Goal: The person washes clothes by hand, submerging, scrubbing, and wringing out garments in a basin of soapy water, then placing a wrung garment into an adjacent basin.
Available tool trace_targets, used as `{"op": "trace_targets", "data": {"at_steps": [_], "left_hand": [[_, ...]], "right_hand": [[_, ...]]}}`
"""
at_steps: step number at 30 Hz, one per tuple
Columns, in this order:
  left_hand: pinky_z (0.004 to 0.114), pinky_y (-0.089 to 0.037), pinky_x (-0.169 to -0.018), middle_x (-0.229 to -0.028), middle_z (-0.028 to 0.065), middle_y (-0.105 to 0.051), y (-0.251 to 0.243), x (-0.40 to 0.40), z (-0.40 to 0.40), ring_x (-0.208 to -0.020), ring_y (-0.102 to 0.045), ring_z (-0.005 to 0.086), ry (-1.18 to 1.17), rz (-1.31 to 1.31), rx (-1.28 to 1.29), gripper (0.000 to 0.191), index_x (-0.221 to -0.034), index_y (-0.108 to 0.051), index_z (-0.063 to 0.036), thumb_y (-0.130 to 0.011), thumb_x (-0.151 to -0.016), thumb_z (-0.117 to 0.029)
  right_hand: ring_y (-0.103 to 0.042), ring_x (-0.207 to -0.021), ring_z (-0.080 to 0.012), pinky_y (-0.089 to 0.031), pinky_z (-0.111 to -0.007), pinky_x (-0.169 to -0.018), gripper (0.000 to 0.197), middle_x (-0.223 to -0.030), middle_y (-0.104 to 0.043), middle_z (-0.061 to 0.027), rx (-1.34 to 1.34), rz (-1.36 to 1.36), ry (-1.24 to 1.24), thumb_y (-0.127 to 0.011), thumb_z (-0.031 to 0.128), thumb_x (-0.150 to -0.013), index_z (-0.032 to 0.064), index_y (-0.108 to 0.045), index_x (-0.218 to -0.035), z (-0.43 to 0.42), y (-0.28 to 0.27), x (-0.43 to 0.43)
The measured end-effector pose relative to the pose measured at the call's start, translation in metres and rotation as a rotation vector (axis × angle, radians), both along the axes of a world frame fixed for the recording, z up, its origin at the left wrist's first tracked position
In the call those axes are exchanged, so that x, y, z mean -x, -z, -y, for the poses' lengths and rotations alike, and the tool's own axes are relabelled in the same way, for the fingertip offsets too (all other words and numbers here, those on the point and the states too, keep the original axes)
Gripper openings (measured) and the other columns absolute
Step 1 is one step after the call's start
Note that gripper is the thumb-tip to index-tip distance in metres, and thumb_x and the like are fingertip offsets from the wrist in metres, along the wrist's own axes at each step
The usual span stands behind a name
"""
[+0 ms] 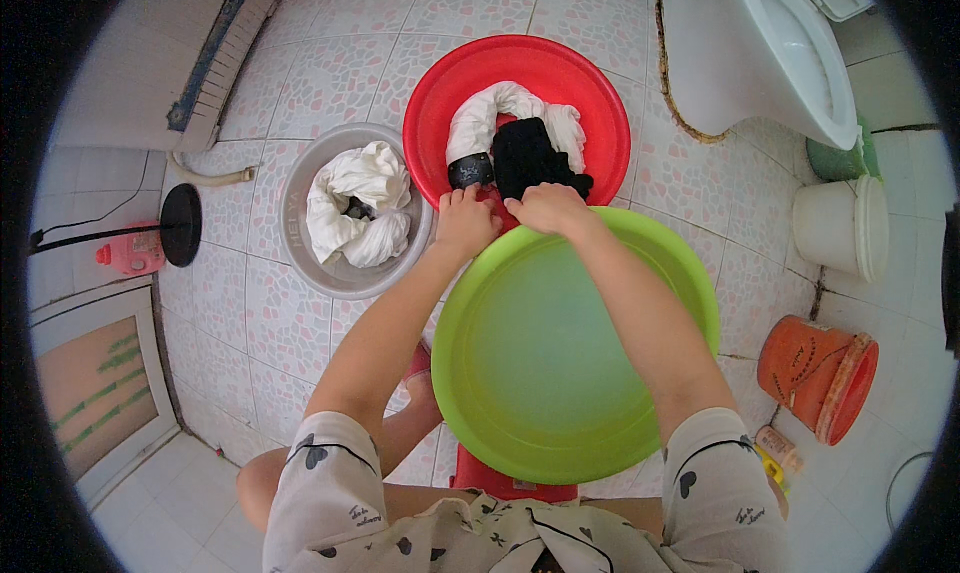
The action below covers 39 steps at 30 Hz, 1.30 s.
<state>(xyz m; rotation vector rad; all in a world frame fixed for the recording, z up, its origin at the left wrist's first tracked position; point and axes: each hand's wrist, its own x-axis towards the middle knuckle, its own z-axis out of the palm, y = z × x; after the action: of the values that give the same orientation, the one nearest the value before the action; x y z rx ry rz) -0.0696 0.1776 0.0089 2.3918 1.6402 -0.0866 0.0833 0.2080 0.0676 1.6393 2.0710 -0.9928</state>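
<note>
Both my hands reach over a green plastic basin (480,438) of cloudy water to the near side of a red plastic basin (435,100). My left hand (466,224) is beside the dark printed end of a twisted white garment (474,122). Against the near edge of a bunched black cloth (529,153) lies my right hand (550,207); its fingertips point down into the red basin. The white garment curves around the black cloth. Whether either hand grips cloth or the rim is not clear. To the left, a grey basin (296,269) holds another coiled white garment (337,224).
A toilet (750,55) stands at the upper right. Below it are a white bucket (832,224) and an orange bucket (806,370) lying tilted. At the left are a round black stand base (181,225), a pink bottle (139,250) and a hose end (225,177).
</note>
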Motion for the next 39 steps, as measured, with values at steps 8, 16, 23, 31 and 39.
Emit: {"op": "trace_targets", "data": {"at_steps": [8,16,23,31,39], "left_hand": [[0.045,-0.04,-0.084,-0.116,0.024,-0.038,0.01,0.002,-0.036,-0.104,-0.042,0.0399,-0.263,0.164,-0.061,0.076,-0.127,-0.029,-0.0126,-0.067,-0.061,-0.011],[0.046,-0.046,-0.074,-0.118,0.0265,-0.034,0.048,-0.006,-0.065,-0.095,-0.051,0.0405,-0.338,-0.019,-0.054,0.064,-0.128,-0.029,-0.0157,-0.059,-0.072,-0.017],[0.042,-0.045,-0.075,-0.099,0.0246,-0.053,0.005,0.029,-0.094,-0.088,-0.055,0.0383,-0.592,0.451,0.005,0.046,-0.112,-0.045,-0.005,-0.055,-0.071,-0.023],[0.028,-0.042,-0.07,-0.086,0.009,-0.055,-0.156,0.018,-0.089,-0.078,-0.053,0.0172,-0.634,1.368,0.337,0.034,-0.1,-0.05,0.0013,-0.049,-0.071,-0.016],[0.026,-0.041,-0.062,-0.08,0.0044,-0.052,-0.291,0.011,-0.019,-0.072,-0.05,0.0132,-0.376,1.454,0.447,0.02,-0.088,-0.05,-0.0019,-0.048,-0.07,-0.009]], "right_hand": [[-0.061,-0.068,-0.0309,-0.048,-0.042,-0.065,0.045,-0.071,-0.062,-0.0175,-0.349,-0.113,0.07,-0.043,0.041,-0.081,0.0039,-0.065,-0.068,0.01,0.002,0.003],[-0.061,-0.064,-0.0299,-0.048,-0.04,-0.062,0.04,-0.066,-0.061,-0.016,-0.446,-0.104,0.129,-0.047,0.039,-0.078,0.0055,-0.065,-0.065,0.01,0.006,0.008],[-0.06,-0.066,-0.0298,-0.048,-0.04,-0.061,0.028,-0.068,-0.062,-0.013,-0.498,-0.185,0.175,-0.051,0.033,-0.074,0.0081,-0.063,-0.074,0.012,-0.002,0.015],[-0.053,-0.095,-0.0223,-0.044,-0.034,-0.078,0.055,-0.104,-0.053,-0.0119,-0.595,-0.923,0.618,-0.063,0.015,-0.067,0.0059,-0.038,-0.116,0.016,-0.012,-0.012],[-0.048,-0.101,-0.0183,-0.041,-0.03,-0.084,0.058,-0.109,-0.05,-0.0101,-0.444,-1.436,0.384,-0.067,0.03,-0.073,0.0027,-0.041,-0.117,0.059,-0.202,-0.012]]}}
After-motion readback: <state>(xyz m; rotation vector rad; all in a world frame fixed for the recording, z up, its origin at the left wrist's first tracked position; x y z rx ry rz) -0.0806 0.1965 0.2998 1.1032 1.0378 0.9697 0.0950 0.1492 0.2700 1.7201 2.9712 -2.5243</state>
